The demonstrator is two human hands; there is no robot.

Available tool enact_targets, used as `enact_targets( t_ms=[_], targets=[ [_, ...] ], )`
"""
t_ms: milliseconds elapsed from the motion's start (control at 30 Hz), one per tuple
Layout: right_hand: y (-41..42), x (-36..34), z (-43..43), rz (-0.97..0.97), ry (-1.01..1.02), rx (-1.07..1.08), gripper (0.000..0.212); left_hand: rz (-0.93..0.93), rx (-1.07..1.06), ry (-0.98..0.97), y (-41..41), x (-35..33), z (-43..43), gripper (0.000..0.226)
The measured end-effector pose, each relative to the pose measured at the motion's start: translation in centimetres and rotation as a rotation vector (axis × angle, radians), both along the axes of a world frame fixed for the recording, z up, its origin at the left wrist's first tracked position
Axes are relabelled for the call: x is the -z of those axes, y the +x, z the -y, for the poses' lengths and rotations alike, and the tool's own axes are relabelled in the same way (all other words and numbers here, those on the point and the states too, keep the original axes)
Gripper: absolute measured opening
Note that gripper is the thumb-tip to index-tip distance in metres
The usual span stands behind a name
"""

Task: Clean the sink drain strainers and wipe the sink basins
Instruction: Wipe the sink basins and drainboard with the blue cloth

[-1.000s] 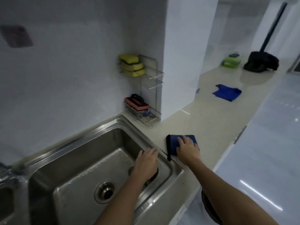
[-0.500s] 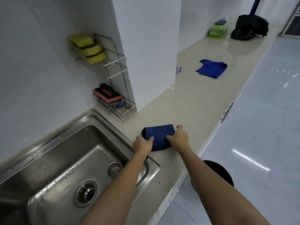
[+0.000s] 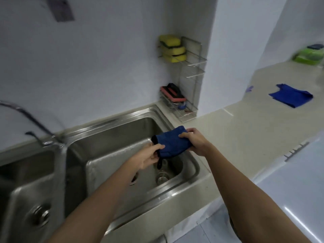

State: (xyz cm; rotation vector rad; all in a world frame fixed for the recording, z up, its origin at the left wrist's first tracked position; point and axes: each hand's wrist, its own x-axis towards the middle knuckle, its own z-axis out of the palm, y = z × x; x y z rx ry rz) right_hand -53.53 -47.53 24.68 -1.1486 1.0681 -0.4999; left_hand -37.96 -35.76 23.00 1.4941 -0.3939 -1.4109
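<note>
While both hands are pinching the folded blue cloth [image 3: 172, 143] over the right basin [image 3: 114, 137], we are holding it clear of the steel, presumably to refold it before wiping. Left hand [image 3: 149, 157] is gripping the near-left edge, thumb on top; right hand [image 3: 196, 142] is clamping the far-right edge, fingers curled round it. Directly beneath the grip, a loose strainer [image 3: 162, 178] is lying on the basin floor, just beside the drain hole [image 3: 134, 179], probably lifted out for cleaning. Beyond the grip, sponges [image 3: 172, 48] are sitting in the wall rack [image 3: 192, 62]; a second cloth [image 3: 291, 97] is lying well apart to the right.
</note>
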Motion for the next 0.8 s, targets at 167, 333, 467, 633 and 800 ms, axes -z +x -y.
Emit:
enact_targets(
  t_ms=[167, 333, 467, 633, 800],
  targets=[
    [8.7, -0.7, -6.0, 0.059, 0.103, -0.332, 0.019, -0.127, -0.081, 0.035, 7.2, -1.5, -11.3, 0.031],
    [13.6, 0.3, -14.4, -0.051, 0.224, -0.643, 0.008, -0.233, -0.229, 0.04, 10.9, -1.6, -24.1, 0.03],
    [15.9, 3.1, -19.3, -0.237, 0.25, -0.875, 0.013, -0.272, -0.069, 0.166, 10.6, 0.8, -31.7, 0.034],
    [18.2, 4.4, -23.3, -0.573, -0.267, -1.153, 0.036, -0.124, 0.142, 0.373, 10.1, 3.0, -34.6, 0.049],
    [20.2, 4.6, -25.6, -0.997, -0.871, -1.408, 0.045, 0.34, -0.07, 0.367, 11.5, 3.2, -35.5, 0.026]
  ],
)
